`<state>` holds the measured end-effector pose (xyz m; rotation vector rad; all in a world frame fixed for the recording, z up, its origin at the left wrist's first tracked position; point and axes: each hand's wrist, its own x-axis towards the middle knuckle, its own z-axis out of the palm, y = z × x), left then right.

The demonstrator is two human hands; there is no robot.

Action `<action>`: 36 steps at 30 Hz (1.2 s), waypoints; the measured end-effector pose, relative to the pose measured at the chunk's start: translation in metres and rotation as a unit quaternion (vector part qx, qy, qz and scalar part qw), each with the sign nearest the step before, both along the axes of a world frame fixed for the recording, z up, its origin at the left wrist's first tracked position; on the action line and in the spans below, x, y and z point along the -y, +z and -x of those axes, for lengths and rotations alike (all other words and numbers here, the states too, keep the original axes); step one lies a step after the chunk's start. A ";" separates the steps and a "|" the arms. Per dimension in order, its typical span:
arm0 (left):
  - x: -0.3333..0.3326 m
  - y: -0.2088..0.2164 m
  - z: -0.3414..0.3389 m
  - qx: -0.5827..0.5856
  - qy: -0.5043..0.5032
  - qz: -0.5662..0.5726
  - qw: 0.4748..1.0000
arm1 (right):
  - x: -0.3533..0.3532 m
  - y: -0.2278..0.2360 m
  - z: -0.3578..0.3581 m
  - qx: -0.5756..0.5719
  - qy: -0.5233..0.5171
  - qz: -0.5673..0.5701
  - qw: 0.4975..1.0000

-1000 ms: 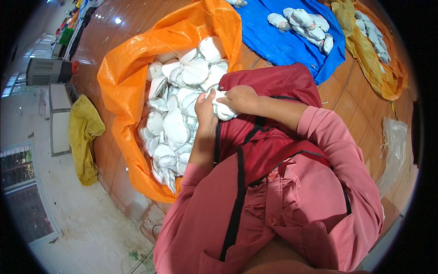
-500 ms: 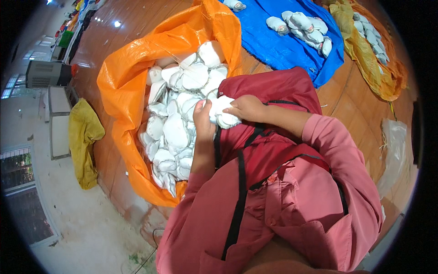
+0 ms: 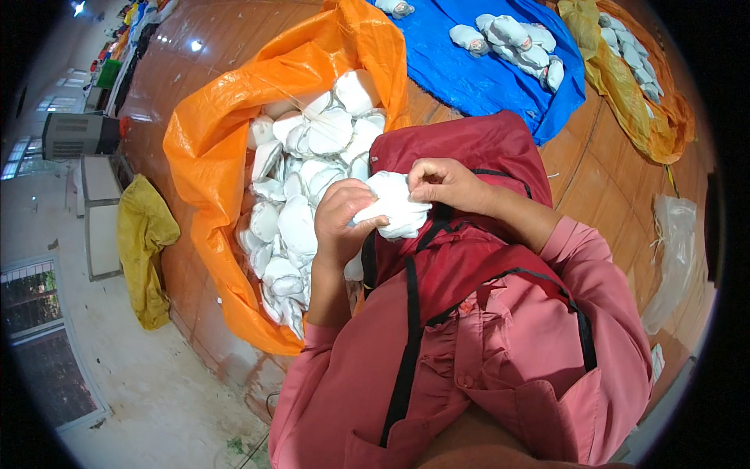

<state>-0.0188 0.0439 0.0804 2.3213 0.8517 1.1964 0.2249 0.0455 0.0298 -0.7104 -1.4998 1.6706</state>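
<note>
Brown tiled floor (image 3: 598, 176) around you | your left hand (image 3: 341, 219) clasps a white cloth piece (image 3: 398, 209) | your right hand (image 3: 449, 184) pinches its edge | orange sack (image 3: 195, 133) at your left

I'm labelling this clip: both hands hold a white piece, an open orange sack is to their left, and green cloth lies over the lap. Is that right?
The cloth over the lap is dark red, not green, as the head view shows. The rest holds: left hand and right hand on a white piece, orange sack to their left.
</note>
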 end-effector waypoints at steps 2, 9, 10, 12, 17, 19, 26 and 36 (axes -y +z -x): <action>0.004 0.007 -0.006 -0.030 0.026 -0.024 0.999 | 0.000 0.007 0.003 0.043 -0.005 -0.042 0.998; 0.025 0.007 -0.018 -0.105 0.071 -0.090 0.988 | 0.012 0.001 0.022 0.051 -0.116 -0.063 0.990; 0.026 0.008 -0.019 -0.113 0.077 -0.098 0.986 | 0.013 0.000 0.024 0.044 -0.127 -0.074 0.988; 0.026 0.009 -0.023 -0.101 0.077 -0.111 0.986 | 0.013 -0.002 0.028 0.029 -0.149 -0.096 0.984; 0.024 0.012 -0.024 -0.111 0.075 -0.105 0.985 | 0.012 0.000 0.026 0.034 -0.150 -0.102 0.983; 0.023 0.012 -0.026 -0.090 0.068 -0.096 0.989 | 0.012 -0.002 0.026 0.022 -0.148 -0.067 0.987; 0.027 0.013 -0.030 -0.133 0.051 -0.071 0.987 | 0.010 0.005 0.021 0.117 -0.080 -0.039 0.989; 0.037 -0.009 -0.026 -0.043 0.025 0.088 0.995 | 0.015 -0.007 0.019 0.075 -0.069 -0.251 0.963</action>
